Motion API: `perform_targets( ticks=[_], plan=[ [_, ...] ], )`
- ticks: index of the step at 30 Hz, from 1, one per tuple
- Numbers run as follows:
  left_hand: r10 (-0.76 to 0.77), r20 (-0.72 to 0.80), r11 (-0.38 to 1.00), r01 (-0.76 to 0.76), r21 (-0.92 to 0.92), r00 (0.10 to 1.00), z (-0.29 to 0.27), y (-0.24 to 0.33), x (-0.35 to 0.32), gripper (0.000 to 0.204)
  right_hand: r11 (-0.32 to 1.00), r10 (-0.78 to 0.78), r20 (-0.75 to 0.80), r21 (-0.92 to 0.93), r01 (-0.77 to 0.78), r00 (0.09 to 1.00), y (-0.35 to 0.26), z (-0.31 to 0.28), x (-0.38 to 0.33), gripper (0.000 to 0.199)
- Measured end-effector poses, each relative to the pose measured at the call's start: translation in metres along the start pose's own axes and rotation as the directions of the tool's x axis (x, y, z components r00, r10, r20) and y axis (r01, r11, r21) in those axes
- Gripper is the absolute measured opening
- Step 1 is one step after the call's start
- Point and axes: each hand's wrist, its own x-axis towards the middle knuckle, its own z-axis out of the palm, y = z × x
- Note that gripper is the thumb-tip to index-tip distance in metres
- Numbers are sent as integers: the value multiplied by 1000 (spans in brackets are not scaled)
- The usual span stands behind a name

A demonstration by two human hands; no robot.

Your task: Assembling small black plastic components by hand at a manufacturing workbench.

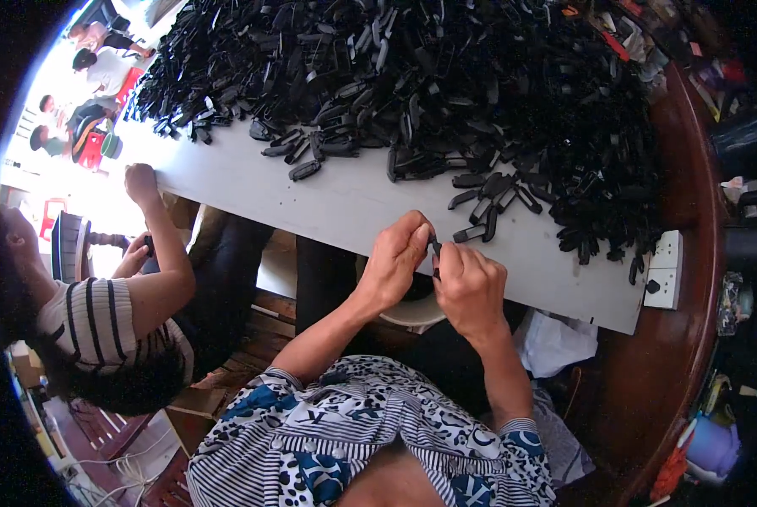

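Close together at the table's front edge, my two hands meet around a small black plastic piece [435, 247]. My left hand [393, 260] pinches its upper end between thumb and fingers. The fingers of my right hand [471, 287] are curled closed around its lower part. Most of the piece is hidden by the fingers, so its exact kind cannot be made out. Just beyond my hands lie several loose black plastic parts [497, 193], elongated and hollow-looking. A large heap of similar black parts [353, 76] covers the far side of the pale table [243, 182].
Below the table edge, between my arms, stands a pale bucket [412, 314]. A co-worker in a striped top [125, 313] sits at my left, one forearm against the table. White power sockets [663, 270] and a curved brown wooden edge [699, 338] bound the right. A white plastic bag [556, 342] hangs below.
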Motion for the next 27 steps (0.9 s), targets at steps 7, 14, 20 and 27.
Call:
perform_targets(
  ticks=[7, 14, 20, 27],
  plan=[
    [-36, 2, 993, 36, -115, 999, 9, -7, 3, 23, 999, 46, -103, 6, -45, 994, -8, 7, -9, 25],
    [122, 55, 920, -92, -382, 991, 9, -8, 4, 28, 455, 430, 57, 848, -271, 901, 4, 7, -17, 46],
    [142, 40, 988, -144, 61, 989, -3, 7, -8, 20, 485, 331, 122, 829, -279, 936, 15, 10, -16, 30],
    [100, 73, 986, -109, 128, 992, -5, 17, -18, 17, 647, 241, 126, 718, -256, 962, 5, 18, -17, 30]
  ],
)
